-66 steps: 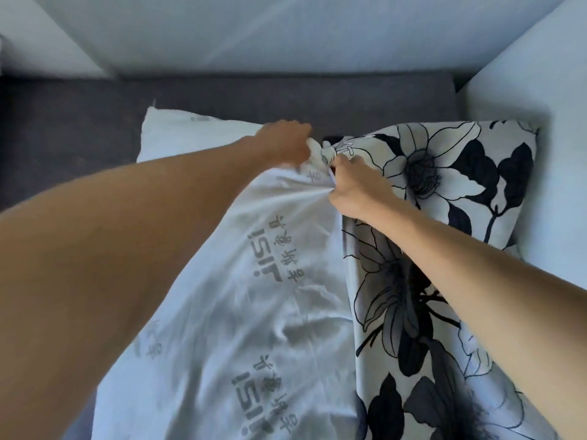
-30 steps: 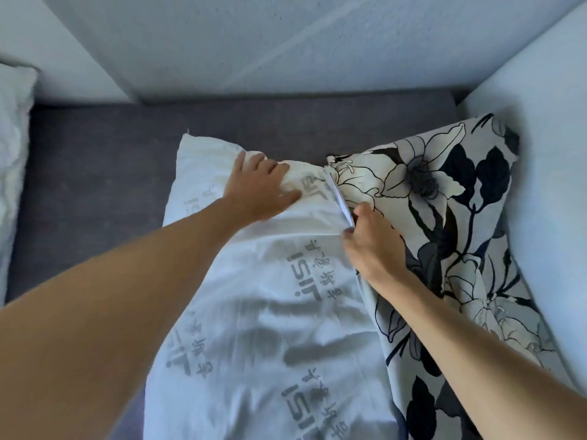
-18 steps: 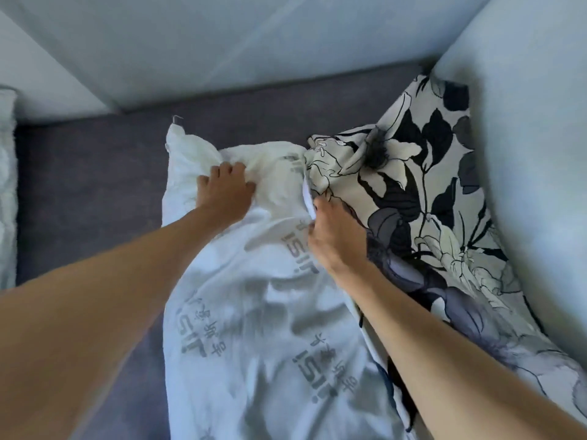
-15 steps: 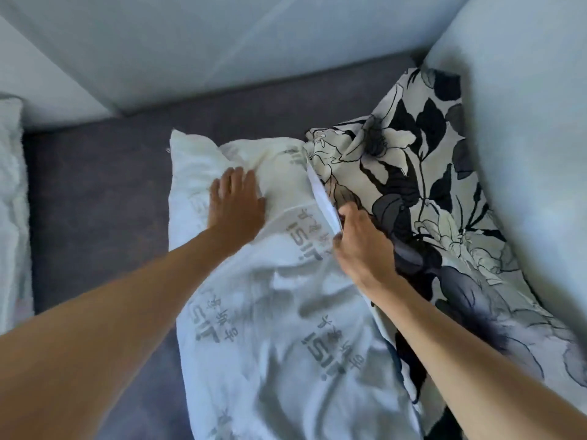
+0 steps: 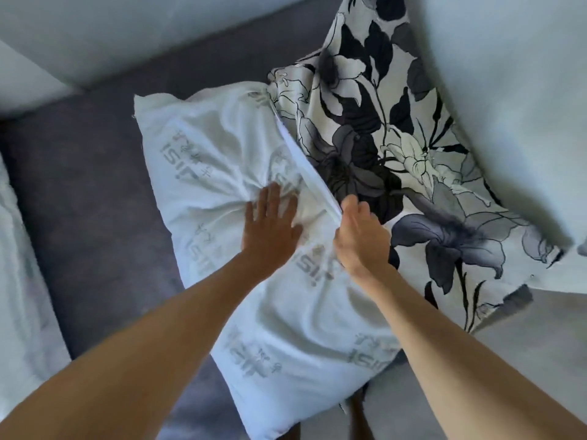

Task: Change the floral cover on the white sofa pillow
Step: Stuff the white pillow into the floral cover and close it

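Note:
A white pillow [image 5: 222,160] printed with grey lettering lies on the dark grey sofa seat [image 5: 79,192], half out of the black-and-white floral cover [image 5: 381,147]. The cover's open edge runs diagonally across the pillow. My left hand [image 5: 270,223] presses flat on the pillow's middle with straight fingers. My right hand [image 5: 359,233] pinches the cover's white open edge just right of the left hand. The pillow's right half is hidden inside the cover.
A white sofa cushion [image 5: 514,90] rises at the right, against the floral cover. The sofa's pale backrest [image 5: 143,33] spans the top. Another white cushion [image 5: 19,281] lies at the left edge. My legs [image 5: 359,417] show below the pillow.
Both hands have slid down from the pillow's top corner to its middle. The cover's edge has been drawn further right, baring more of the white pillow.

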